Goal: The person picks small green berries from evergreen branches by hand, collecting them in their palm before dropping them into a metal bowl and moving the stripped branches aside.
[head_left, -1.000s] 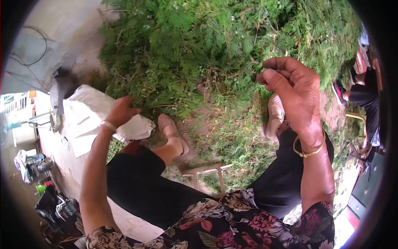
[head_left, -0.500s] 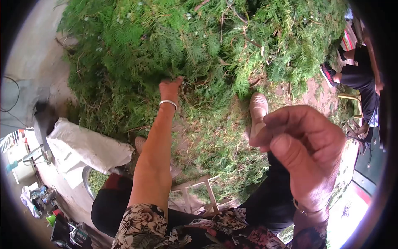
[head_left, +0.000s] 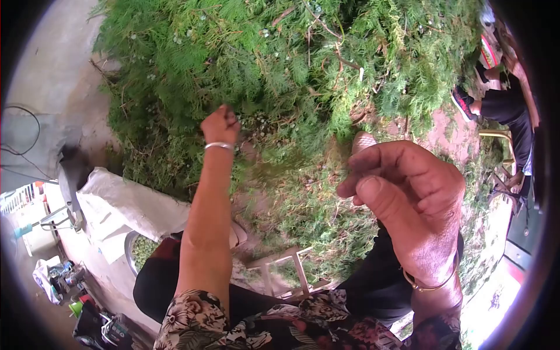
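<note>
My left hand (head_left: 220, 126), with a silver bangle at the wrist, is closed at the lower edge of a big pile of green conifer branches (head_left: 262, 64). Whatever its fingers hold is hidden against the foliage. Close to the camera, my right hand (head_left: 411, 204) has its thumb and fingers curled together in a pinch. Anything between those fingertips is too small to name. Between the hands, a green blur (head_left: 286, 163) smears across the ground litter. Small pale berries or cones dot the branches.
Loose clippings (head_left: 315, 216) cover the ground around my shoe (head_left: 364, 140). A wooden frame (head_left: 283, 265) lies near my lap. Left are a white sack (head_left: 131, 201) and a round container of green bits (head_left: 142, 251). Another person's dark-trousered leg (head_left: 504, 108) is at right.
My left hand has shifted left and stays closed near the branches. My right hand has moved slightly left and up, still curled. A green blur now shows between them.
</note>
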Demonstrator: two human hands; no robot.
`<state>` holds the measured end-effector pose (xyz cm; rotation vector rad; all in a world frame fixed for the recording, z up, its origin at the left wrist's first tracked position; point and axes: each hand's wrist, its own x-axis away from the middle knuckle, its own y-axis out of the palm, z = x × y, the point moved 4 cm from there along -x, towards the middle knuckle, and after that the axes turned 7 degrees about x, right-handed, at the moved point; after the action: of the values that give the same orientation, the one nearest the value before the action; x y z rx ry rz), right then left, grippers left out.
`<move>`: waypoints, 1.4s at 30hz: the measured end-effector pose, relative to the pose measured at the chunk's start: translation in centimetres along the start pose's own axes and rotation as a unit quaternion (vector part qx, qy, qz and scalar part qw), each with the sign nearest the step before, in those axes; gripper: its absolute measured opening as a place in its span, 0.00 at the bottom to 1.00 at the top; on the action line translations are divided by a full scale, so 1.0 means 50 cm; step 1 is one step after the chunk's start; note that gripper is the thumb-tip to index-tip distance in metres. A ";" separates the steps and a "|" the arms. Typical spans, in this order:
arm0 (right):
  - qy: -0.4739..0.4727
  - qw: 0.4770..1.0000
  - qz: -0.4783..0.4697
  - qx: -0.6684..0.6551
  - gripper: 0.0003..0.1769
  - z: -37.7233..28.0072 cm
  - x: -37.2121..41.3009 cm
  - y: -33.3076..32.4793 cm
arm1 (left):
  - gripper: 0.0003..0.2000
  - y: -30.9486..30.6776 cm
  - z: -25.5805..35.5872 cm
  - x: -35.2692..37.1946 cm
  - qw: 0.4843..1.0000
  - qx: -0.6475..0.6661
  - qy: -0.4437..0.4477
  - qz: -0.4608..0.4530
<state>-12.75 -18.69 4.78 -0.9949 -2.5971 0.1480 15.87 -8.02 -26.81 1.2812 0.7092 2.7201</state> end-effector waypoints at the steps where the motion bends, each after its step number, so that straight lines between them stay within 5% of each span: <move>1: 0.005 1.000 0.004 -0.004 0.13 0.002 0.002 0.003 | 0.04 0.002 -0.034 -0.037 0.982 -0.083 0.106 -0.130; 2: 0.007 1.000 0.007 -0.008 0.14 0.002 0.003 0.006 | 0.04 0.013 -0.067 -0.048 0.930 -0.163 0.210 -0.254; 4: 0.009 1.000 0.006 -0.007 0.14 -0.003 0.002 0.013 | 0.07 0.054 -0.107 0.026 0.944 -0.255 0.118 -0.175; 6: 0.007 1.000 0.028 -0.001 0.16 -0.003 0.004 0.017 | 0.12 0.026 -0.118 0.045 0.862 -0.432 0.219 -0.148; 7: 0.006 1.000 0.020 -0.002 0.16 -0.005 0.004 0.021 | 0.12 -0.008 -0.116 0.046 0.864 -0.430 0.221 -0.141; 9: 0.020 1.000 0.022 -0.002 0.17 -0.008 0.007 0.028 | 0.17 -0.069 -0.126 0.061 0.728 -0.588 0.288 -0.206; 10: 0.023 0.999 0.026 0.009 0.18 -0.005 0.006 0.032 | 0.17 -0.108 -0.121 0.058 0.730 -0.587 0.288 -0.200; 12: 0.022 0.999 0.023 0.019 0.19 0.001 0.004 0.042 | 0.24 -0.159 -0.118 0.047 0.579 -0.701 0.347 -0.231; 16: 0.064 0.997 0.024 0.027 0.21 0.006 0.005 0.067 | 0.27 -0.204 -0.102 -0.017 0.598 -0.726 0.299 -0.162; 18: 0.093 0.994 0.028 0.048 0.23 0.002 0.003 0.079 | 0.27 -0.179 -0.094 -0.043 0.535 -0.733 0.364 -0.209; 21: 0.090 0.993 0.019 0.069 0.23 0.008 -0.012 0.083 | 0.27 -0.106 -0.085 -0.057 0.511 -0.720 0.399 -0.247; 27: 0.112 0.991 0.059 0.048 0.27 0.036 -0.020 0.078 | 0.33 -0.038 -0.160 -0.142 0.620 -0.711 0.331 -0.031; 29: 0.124 0.989 0.063 0.041 0.27 0.038 -0.023 0.077 | 0.30 -0.050 -0.211 -0.182 0.659 -0.675 0.326 -0.062; 32: 0.126 0.989 0.080 0.015 0.26 0.038 -0.021 0.076 | 0.19 -0.050 -0.235 -0.105 0.598 -0.669 0.439 -0.043; 35: 0.147 0.987 0.057 0.019 0.25 0.031 -0.020 0.074 | 0.15 -0.064 -0.228 -0.022 0.605 -0.729 0.307 -0.088; 38: 0.133 0.990 0.043 0.025 0.24 0.027 -0.011 0.072 | 0.13 -0.163 -0.242 0.030 0.580 -0.711 0.381 -0.112; 40: 0.104 0.993 0.036 0.029 0.22 0.024 -0.002 0.073 | 0.14 -0.221 -0.243 0.063 0.519 -0.721 0.434 -0.148; 42: 0.098 0.994 0.035 0.042 0.23 0.021 0.003 0.076 | 0.15 -0.261 -0.238 0.076 0.517 -0.731 0.416 -0.157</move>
<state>-10.86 -15.75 3.01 -1.0184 -2.3603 0.1662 2.67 0.00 -36.19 -0.5338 -1.1575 2.0400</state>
